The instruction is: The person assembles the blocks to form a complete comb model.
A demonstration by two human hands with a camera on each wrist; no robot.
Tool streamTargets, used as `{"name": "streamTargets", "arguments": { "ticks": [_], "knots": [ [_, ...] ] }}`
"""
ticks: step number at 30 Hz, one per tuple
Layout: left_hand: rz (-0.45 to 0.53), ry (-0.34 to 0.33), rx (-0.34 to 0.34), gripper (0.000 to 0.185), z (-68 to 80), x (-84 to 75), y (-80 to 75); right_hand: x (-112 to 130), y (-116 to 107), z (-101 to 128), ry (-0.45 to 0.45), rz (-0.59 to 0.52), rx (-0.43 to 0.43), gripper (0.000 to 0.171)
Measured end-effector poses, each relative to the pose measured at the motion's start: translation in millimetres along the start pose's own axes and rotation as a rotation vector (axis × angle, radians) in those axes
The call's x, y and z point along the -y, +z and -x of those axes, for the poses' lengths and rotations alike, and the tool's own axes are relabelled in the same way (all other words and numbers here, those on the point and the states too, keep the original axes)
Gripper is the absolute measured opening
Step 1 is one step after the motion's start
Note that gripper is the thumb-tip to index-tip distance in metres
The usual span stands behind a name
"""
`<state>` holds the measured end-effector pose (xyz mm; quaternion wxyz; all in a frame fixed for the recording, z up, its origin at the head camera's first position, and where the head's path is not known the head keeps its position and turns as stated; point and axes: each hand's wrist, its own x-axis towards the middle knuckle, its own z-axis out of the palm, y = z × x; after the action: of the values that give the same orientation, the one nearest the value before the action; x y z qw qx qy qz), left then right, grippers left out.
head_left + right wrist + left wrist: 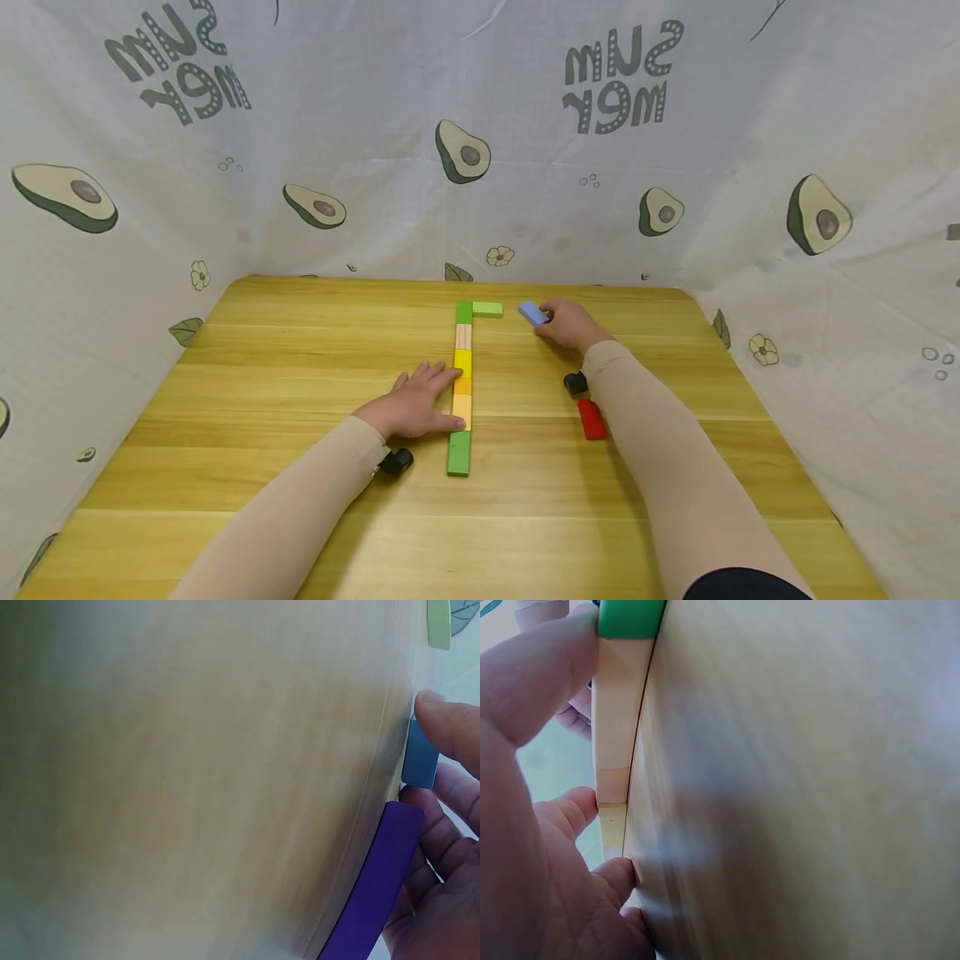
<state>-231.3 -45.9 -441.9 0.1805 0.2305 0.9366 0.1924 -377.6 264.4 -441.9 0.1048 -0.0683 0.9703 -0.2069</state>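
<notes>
1. We start with the blue block [533, 312]: it lies on the wooden table [262, 375] at the far side, just right of the light green block [487, 309] that juts sideways from the top of the row of blocks [462, 383].
2. Our right hand [572, 325] pinches the blue block between thumb and fingers; the right wrist view shows a fingertip [450, 724] on its edge, and a purple block [379, 889] close under the palm, though we cannot tell whether it is held.
3. As we judge it, the step in hand is bringing the blue block to the free end of the light green one. We should keep the pinch low and square, so the block stays flat.
4. Our left hand [416, 404] lies flat with fingers spread, pressed against the left side of the row at the yellow and orange pieces. In the left wrist view the fingers [570, 814] touch the block sides. That steady pressure should keep the line straight if the new piece nudges it.
5. A red block [592, 418] lies beside our right forearm; the arm should stay lifted clear of it.
</notes>
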Motion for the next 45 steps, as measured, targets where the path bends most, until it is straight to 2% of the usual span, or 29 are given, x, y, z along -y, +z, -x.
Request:
{"name": "streamTargets", "arguments": {
  "ticks": [36,45],
  "knots": [
    [-0.002,-0.01,0.008,0.088,-2.3,1.6,2.2,2.0,0.1,0.4,0.003,0.059,-0.02,0.048],
    [0.004,-0.012,0.013,0.088,-3.3,2.7,2.1,-0.7,-3.2,2.0,0.012,0.004,-0.022,0.047]
  ]
}}
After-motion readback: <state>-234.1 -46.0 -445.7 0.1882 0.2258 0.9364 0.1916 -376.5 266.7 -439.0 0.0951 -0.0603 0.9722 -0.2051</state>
